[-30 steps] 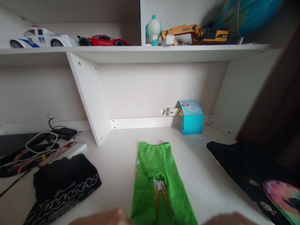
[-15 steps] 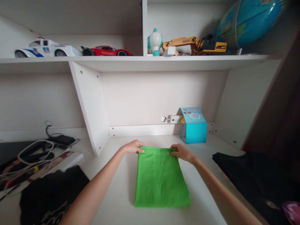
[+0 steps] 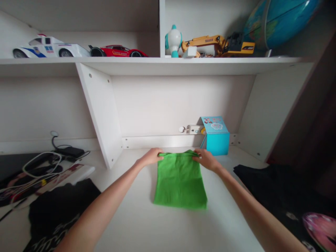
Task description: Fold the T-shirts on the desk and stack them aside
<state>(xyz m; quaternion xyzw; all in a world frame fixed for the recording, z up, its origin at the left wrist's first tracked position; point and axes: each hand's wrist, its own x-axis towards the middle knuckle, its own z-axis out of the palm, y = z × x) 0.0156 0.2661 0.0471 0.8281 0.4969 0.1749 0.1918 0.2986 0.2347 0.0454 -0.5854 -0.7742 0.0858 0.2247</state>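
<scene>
A folded piece of bright green cloth point(image 3: 181, 182) hangs between my two hands over the white desk. My left hand point(image 3: 153, 156) pinches its top left corner, thumb in front. At the top right corner my right hand point(image 3: 206, 159) grips it the same way. The upper edge is bunched a little near the right hand. The lower edge is slightly blurred, and I cannot tell whether it touches the desk point(image 3: 147, 231). What kind of garment or cloth it is does not show.
Behind my right hand stands a blue desk calendar point(image 3: 217, 143) near a white plug adapter point(image 3: 194, 129). Dark cloth point(image 3: 275, 185) lies right, black printed cloth point(image 3: 60, 206) left. Cables point(image 3: 39, 168) tangle at far left. A shelf point(image 3: 194, 64) with toys and a globe point(image 3: 283, 24) runs above.
Both hands have moved up and away from me with the green cloth, whose lower edge has risen off its earlier place. The camera view has tilted slightly down.
</scene>
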